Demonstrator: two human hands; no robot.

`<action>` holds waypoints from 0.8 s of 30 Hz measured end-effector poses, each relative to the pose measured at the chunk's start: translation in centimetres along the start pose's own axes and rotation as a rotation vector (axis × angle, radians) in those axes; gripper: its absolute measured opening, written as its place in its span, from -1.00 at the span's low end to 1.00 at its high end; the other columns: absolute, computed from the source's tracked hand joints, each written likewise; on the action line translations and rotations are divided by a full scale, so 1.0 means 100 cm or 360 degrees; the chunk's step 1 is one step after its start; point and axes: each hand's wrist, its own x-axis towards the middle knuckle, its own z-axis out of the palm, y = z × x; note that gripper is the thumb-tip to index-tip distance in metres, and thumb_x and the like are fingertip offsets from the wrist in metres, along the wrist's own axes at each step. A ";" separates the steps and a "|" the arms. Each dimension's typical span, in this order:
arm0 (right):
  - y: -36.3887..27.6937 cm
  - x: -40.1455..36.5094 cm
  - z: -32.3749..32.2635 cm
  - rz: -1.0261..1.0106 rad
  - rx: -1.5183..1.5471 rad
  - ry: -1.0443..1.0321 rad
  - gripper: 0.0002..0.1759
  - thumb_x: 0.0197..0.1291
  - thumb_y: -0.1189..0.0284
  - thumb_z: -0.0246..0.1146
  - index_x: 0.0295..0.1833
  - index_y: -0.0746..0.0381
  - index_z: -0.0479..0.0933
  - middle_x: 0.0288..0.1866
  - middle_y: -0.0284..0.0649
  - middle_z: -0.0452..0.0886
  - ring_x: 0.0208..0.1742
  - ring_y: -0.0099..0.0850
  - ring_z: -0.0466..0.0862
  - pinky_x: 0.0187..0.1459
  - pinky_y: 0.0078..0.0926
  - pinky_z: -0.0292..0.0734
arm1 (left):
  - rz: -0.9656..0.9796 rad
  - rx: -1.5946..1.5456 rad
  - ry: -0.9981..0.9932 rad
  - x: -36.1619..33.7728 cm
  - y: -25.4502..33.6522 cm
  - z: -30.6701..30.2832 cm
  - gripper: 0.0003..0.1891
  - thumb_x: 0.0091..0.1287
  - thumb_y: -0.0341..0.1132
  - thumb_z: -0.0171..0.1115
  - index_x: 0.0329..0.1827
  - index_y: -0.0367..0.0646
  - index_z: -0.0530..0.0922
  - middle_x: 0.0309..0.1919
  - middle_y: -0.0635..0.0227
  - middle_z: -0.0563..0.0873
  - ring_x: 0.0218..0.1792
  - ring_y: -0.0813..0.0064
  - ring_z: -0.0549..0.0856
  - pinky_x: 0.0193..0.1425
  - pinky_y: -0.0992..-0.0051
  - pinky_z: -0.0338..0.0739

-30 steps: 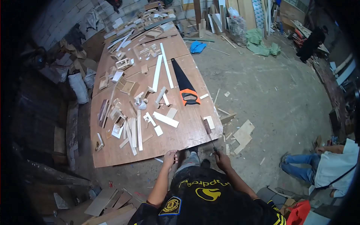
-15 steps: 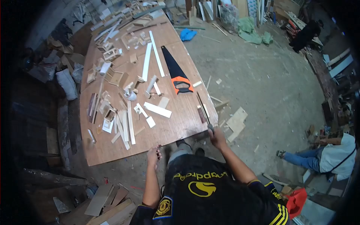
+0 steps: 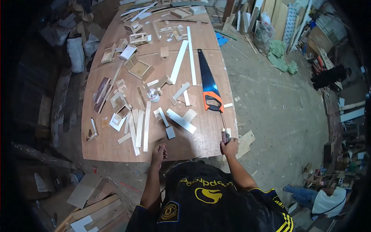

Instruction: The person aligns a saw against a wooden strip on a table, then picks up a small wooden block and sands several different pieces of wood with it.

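Note:
My right hand [image 3: 230, 147] is closed round the dark handle of a thin, straight-bladed tool [image 3: 225, 125], seen nearly edge-on, at the table's right front corner. A small dark brown wood block [image 3: 223, 136] lies right beside that hand. Just beyond the tool is a handsaw [image 3: 210, 83] with a dark blade and an orange and black handle. My left hand [image 3: 159, 153] is held with curled fingers over the front edge of the table; what is in it, if anything, I cannot tell. Ahead of it lie a short white-faced strip [image 3: 170, 132] and a wider white strip [image 3: 181, 121].
The wooden table [image 3: 201, 147] carries long white strips [image 3: 179, 62], an open wooden box [image 3: 138, 69], a small clear container [image 3: 154, 96] and many offcuts. A board piece [image 3: 246, 144] lies on the floor at right. One person [image 3: 330, 201] sits at lower right, another [image 3: 330, 77] farther back.
My body and view have moved closer to the table. My left hand is now over its front edge. My right hand, still holding the tool, has come to the right front corner.

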 end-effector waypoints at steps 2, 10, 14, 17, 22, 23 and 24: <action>-0.005 0.004 0.004 0.0095 0.0043 -0.0021 -0.33 -0.06 0.07 0.42 0.01 0.38 0.49 0.08 0.06 0.46 0.09 0.01 0.50 0.08 -0.12 0.46 | -0.0031 -0.0034 0.0037 0.007 0.002 -0.014 -0.80 0.47 -0.21 0.08 -0.10 -0.14 0.55 -0.46 0.47 0.51 -0.53 0.68 0.51 -0.51 0.62 0.45; -0.063 -0.012 -0.023 -0.0714 0.0648 0.0090 -0.41 -0.06 0.38 0.41 0.11 0.37 0.43 0.06 0.05 0.48 0.09 0.01 0.45 0.14 -0.16 0.38 | 0.0011 0.0079 0.0140 0.016 0.003 -0.038 -0.76 0.48 -0.18 0.05 -0.06 -0.17 0.53 -0.49 0.52 0.51 -0.54 0.68 0.51 -0.44 0.65 0.43; -0.128 -0.017 -0.042 -0.1247 0.0901 -0.0270 -0.38 -0.09 0.40 0.46 0.12 0.33 0.41 0.08 -0.01 0.48 0.09 -0.02 0.46 0.14 -0.20 0.38 | -0.0062 -0.0223 -0.0239 0.010 0.007 -0.012 -0.59 0.44 0.00 0.09 0.09 -0.15 0.47 -0.22 0.35 0.61 -0.22 0.54 0.61 -0.20 0.52 0.56; -0.175 -0.021 -0.041 -0.1648 0.0889 -0.0442 -0.33 -0.16 0.37 0.53 0.10 0.32 0.42 0.11 -0.05 0.46 0.11 -0.05 0.46 0.17 -0.23 0.38 | -0.0127 -0.0856 -0.0445 -0.006 0.017 0.004 -0.44 0.36 0.14 0.12 0.19 -0.11 0.41 0.01 0.25 0.60 0.04 0.36 0.61 -0.01 0.30 0.60; -0.220 -0.018 -0.038 -0.1911 0.0822 -0.0593 -0.26 -0.23 0.36 0.58 0.10 0.31 0.38 0.08 -0.05 0.46 0.12 -0.02 0.44 0.18 -0.26 0.37 | -0.0082 -0.1029 -0.0081 0.014 -0.004 -0.009 -0.54 0.33 -0.04 0.26 0.17 -0.07 0.41 -0.05 0.19 0.66 -0.01 0.16 0.67 0.06 0.04 0.59; -0.223 -0.022 -0.048 -0.1821 0.0854 -0.0678 -0.26 -0.22 0.35 0.58 0.10 0.30 0.38 0.08 -0.04 0.46 0.11 -0.01 0.45 0.16 -0.25 0.38 | -0.0061 -0.1110 0.0080 0.009 0.012 -0.009 -0.69 0.33 -0.21 0.27 0.02 -0.13 0.45 -0.20 0.15 0.70 -0.15 0.16 0.72 0.05 0.08 0.60; -0.218 -0.022 -0.046 -0.1821 0.0858 -0.0680 -0.26 -0.22 0.35 0.58 0.10 0.30 0.38 0.08 -0.04 0.46 0.11 -0.01 0.45 0.16 -0.25 0.38 | -0.0061 -0.1107 0.0084 0.025 0.001 -0.018 -0.69 0.33 -0.21 0.27 0.02 -0.13 0.45 -0.20 0.15 0.70 -0.15 0.16 0.72 0.05 0.08 0.60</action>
